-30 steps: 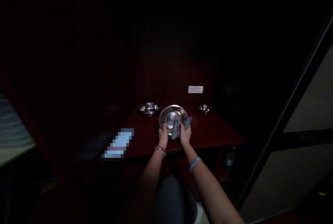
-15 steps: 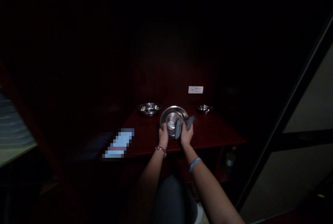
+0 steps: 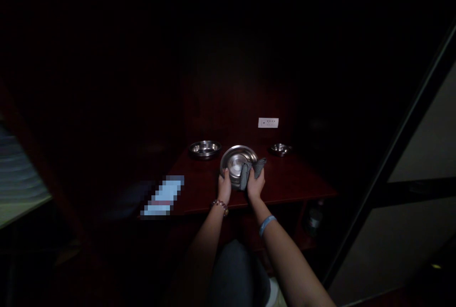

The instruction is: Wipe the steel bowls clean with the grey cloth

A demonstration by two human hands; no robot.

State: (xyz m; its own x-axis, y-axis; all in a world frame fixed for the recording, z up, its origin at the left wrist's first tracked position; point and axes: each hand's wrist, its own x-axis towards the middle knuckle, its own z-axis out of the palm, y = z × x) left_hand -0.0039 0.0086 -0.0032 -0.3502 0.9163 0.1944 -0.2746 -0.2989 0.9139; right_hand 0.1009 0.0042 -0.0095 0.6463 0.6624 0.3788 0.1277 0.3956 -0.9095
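Observation:
A round steel dish (image 3: 236, 160) is tilted up above a dark red wooden table (image 3: 292, 178), its inner face turned toward me. My left hand (image 3: 224, 187) grips the dish's lower left rim, fingers closed on it. My right hand (image 3: 255, 185) is closed on a grey cloth (image 3: 249, 171) and presses it against the dish's lower right side. A bead bracelet sits on my left wrist and a blue band on my right.
A larger steel bowl (image 3: 204, 148) rests at the table's back left and a small steel bowl (image 3: 280, 148) at the back right. A white socket plate (image 3: 268, 122) is on the wall behind. A blurred-out light object (image 3: 162, 196) lies at the left. The surroundings are very dark.
The dish has shifted slightly right and tilted more upright in my left hand. My right hand with the cloth has moved a little right and up along its lower edge.

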